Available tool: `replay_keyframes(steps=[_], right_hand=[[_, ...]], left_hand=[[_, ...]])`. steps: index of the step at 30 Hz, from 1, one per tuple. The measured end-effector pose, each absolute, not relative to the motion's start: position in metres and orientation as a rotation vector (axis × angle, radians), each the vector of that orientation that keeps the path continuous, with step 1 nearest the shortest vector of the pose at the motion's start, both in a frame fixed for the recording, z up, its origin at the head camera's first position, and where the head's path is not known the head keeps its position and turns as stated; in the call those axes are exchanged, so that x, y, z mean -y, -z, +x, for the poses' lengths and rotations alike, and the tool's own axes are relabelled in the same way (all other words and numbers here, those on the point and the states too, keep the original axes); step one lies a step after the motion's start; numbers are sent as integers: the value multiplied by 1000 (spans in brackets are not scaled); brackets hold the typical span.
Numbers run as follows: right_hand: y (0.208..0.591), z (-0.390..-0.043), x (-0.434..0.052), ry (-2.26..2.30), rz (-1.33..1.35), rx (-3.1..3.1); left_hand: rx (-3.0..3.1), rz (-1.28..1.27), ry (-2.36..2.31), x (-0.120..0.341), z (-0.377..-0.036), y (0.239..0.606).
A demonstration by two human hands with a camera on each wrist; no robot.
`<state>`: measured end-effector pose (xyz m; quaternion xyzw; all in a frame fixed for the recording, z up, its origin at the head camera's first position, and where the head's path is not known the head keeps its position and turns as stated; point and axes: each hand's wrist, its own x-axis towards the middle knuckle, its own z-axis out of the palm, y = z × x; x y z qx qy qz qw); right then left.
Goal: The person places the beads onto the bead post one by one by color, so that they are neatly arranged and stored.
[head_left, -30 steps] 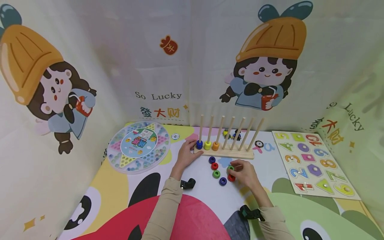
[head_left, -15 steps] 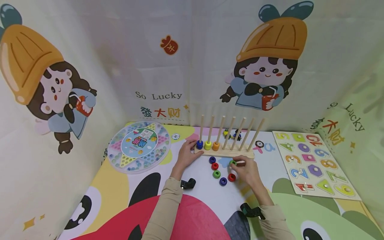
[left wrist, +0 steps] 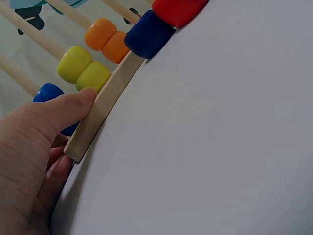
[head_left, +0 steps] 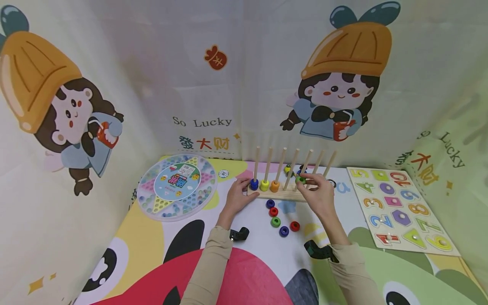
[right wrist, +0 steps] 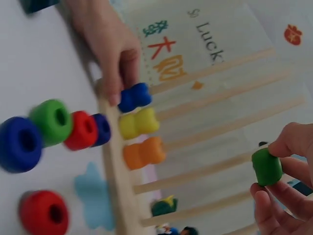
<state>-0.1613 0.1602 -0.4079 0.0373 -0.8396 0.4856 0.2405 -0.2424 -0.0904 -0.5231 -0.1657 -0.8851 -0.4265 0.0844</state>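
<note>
Beside the left end of the wooden peg rack (head_left: 284, 192), the left hand (head_left: 237, 195) presses its thumb and fingers against the base, grasping it next to the blue bead (head_left: 253, 184). Yellow (head_left: 264, 184) and orange (head_left: 274, 186) beads sit on the next 2 pegs. Above the rack's middle pegs, the right hand (head_left: 318, 195) pinches a green bead (head_left: 300, 179) in its fingertips. Near the rack's front edge, 5 loose beads (head_left: 275, 221) lie on the tabletop (head_left: 263, 245).
</note>
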Motion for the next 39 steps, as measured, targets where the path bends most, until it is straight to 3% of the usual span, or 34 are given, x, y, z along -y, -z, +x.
replay_keyframes(steps=[17,31,39], right_hand=[[348,-187,-146,-1321,164,1965],[338,-199,-134,-1048,106,2069],[339,-187,-132,-1076,156,2050]], left_hand=[[2636,-516,1280,89,-242,519],[2648,-518,1284,90,-243,520],[2656,-506,1250,90,-242,521]])
